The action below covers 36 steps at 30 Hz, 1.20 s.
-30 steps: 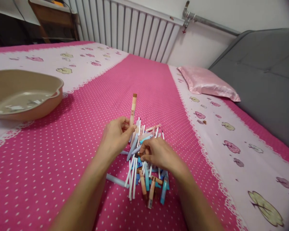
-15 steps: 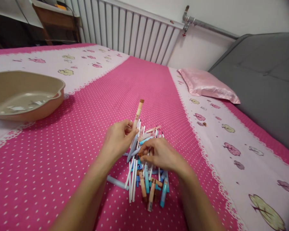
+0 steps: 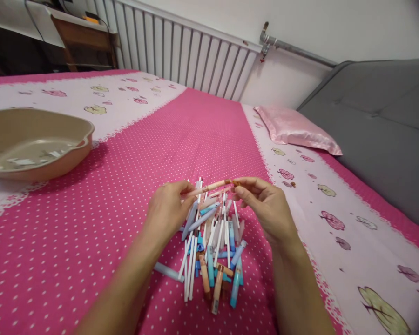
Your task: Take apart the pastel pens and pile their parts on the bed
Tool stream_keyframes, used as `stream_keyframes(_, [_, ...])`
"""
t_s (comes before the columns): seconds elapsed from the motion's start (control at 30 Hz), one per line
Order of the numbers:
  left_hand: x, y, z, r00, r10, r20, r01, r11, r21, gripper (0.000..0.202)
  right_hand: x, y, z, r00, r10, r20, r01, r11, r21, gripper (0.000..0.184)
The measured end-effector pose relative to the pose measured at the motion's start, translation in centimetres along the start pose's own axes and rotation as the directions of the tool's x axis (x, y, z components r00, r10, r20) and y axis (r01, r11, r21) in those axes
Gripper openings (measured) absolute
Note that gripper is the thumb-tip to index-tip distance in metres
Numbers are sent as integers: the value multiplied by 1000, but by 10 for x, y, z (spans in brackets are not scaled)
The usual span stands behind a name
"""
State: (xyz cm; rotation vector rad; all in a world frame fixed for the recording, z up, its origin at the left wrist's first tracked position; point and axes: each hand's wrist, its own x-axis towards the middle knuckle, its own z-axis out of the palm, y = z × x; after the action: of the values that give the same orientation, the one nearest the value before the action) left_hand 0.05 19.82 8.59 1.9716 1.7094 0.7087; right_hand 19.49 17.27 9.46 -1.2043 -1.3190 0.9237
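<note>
My left hand (image 3: pixel 169 207) is closed around the pale end of a peach-and-brown pen barrel (image 3: pixel 214 185), which lies almost level and points right. At its brown end, my right hand (image 3: pixel 267 207) pinches a small amber-brown pen part (image 3: pixel 236 183) between thumb and fingers. The part is at or very near the barrel's tip; whether they touch I cannot tell. Below both hands spreads a pile of pen parts: white refill sticks (image 3: pixel 192 270), blue barrels (image 3: pixel 235 286), lilac barrels (image 3: pixel 203 218), and a peach barrel (image 3: pixel 217 291) with a brown end.
A beige plastic basin (image 3: pixel 66 160) with white scraps inside stands at the left on the pink dotted bedspread (image 3: pixel 125 186). A pink pillow (image 3: pixel 296 125) lies at the back right beside the grey headboard (image 3: pixel 380 125). A white radiator (image 3: pixel 181 51) lines the far wall.
The barrel in my left hand has tipped from nearly upright to almost level. My right hand has risen from the pile to the barrel's brown end, with the small brown part in its fingers.
</note>
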Motion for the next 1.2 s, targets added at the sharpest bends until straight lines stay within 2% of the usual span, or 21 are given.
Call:
stream_keyframes(0.17, [0, -2, 0, 1000, -2, -5, 2, 999, 39, 20, -1, -2, -1, 997, -75, -24, 74, 996, -49, 20])
stream_keyframes(0.43, [1, -1, -1, 999, -33, 6, 32, 999, 37, 21, -3, -6, -3, 995, -91, -51, 83, 986, -143, 21])
stream_keyframes(0.63, [0, -2, -2, 1000, -25, -16, 26, 998, 61, 21, -5, -6, -3, 994, -111, -17, 107, 979, -173, 19])
stream_keyframes(0.83, [0, -3, -2, 999, -11, -45, 15, 995, 101, 20, -4, -4, -3, 988, -153, 2, 148, 950, -274, 19])
stream_keyframes(1.2, [0, -3, -2, 998, 32, -59, -28, 997, 68, 22, -4, -2, -1, 991, -128, 44, 136, 946, -294, 25])
